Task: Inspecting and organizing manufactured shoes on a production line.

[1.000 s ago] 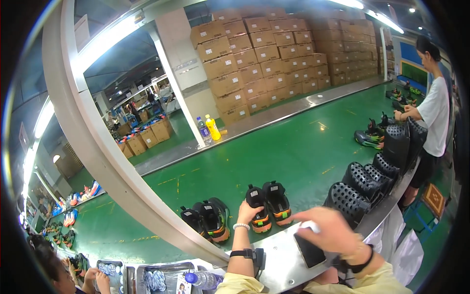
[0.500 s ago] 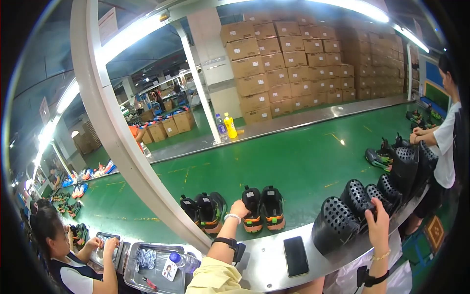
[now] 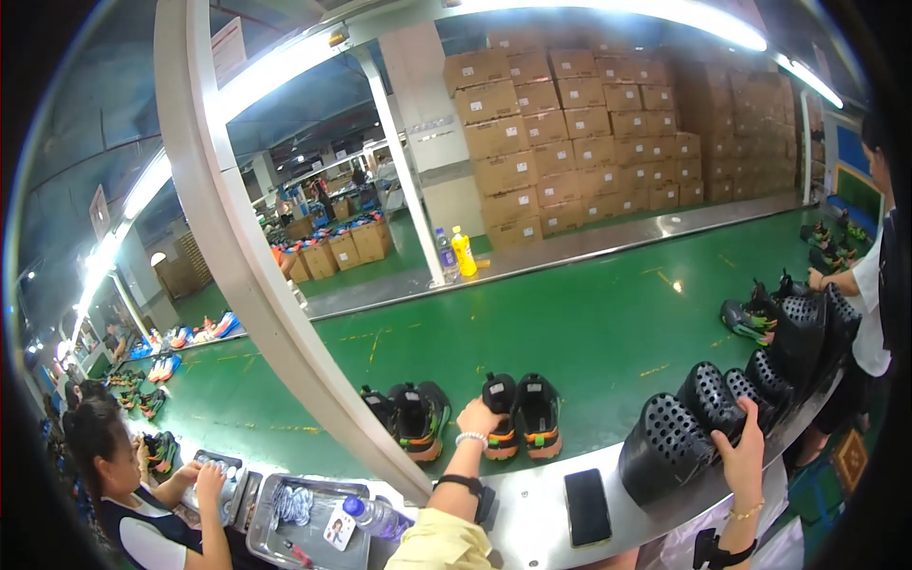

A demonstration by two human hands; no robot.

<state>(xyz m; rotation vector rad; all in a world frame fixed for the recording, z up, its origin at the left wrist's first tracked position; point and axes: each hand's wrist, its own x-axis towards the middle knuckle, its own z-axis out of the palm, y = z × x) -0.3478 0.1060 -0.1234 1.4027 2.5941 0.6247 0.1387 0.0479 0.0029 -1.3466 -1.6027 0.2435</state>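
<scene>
Low in the middle of the frame, the left hand is closed over the heel of a black shoe with orange and green trim, standing on the green belt beside its mate, the two touching side by side. A bead bracelet and a dark watch sit on that wrist. To the left of them another black pair stands close against the slanting pale frame post, which cuts from the top left down to the bottom centre.

At lower right the right hand grips the upper edge of a black perforated shoe mould, fingers curled over its rim. It is the nearest of a row of like moulds, rounded and matte, dotted with holes, leaning one against the next along the shiny steel ledge. A black phone lies flat on that ledge between the two arms, apart from both hands.

The belt is broad and smooth, with plenty of bare green beyond the shoes up to the steel rail on its far side, where two bottles stand by a white post. Behind it rise stacked brown cartons.

At far right a person in a white top handles shoes at the belt's edge. At lower left a seated person reaches into metal trays with a clear bottle lying there.
</scene>
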